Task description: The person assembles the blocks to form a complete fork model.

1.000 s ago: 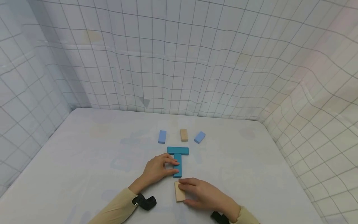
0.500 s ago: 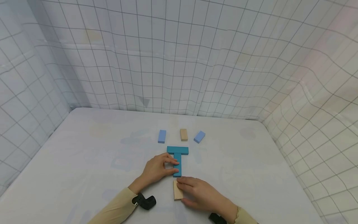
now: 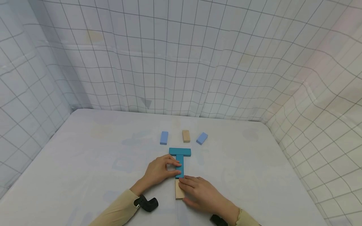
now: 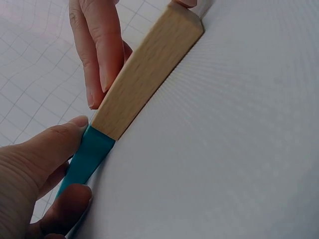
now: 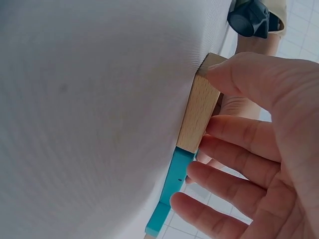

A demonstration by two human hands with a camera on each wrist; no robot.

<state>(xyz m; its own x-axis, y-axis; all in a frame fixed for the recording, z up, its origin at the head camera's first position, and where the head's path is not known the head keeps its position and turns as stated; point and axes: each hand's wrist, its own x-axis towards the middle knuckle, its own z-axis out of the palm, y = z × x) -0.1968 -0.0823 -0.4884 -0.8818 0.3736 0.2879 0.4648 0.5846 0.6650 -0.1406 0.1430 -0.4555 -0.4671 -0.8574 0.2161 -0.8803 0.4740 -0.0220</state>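
Two teal wooden blocks form a T on the table in the head view: a crosswise teal block (image 3: 184, 152) and a lengthwise teal block (image 3: 179, 158) below it. My left hand (image 3: 158, 171) holds the lengthwise block from the left, thumb and fingertips on it. A plain wooden block (image 3: 178, 191) lies in line at its near end; their ends meet in the left wrist view. My right hand (image 3: 202, 194) grips this wooden block (image 5: 198, 107), thumb at its near end and fingers along its side. The right hand's other fingers extend past it beside the teal block (image 5: 178, 172).
Behind the T lie a blue block (image 3: 164, 138), a smaller plain wooden block (image 3: 186, 136) and a second blue block (image 3: 202, 138) turned at an angle. White grid-patterned curtains (image 3: 175, 62) enclose the white table (image 3: 113, 131) at the back and sides.
My right hand has slid the plain wooden block forward and slightly left, closing the gap to the lengthwise teal block. My left hand has stayed in place.
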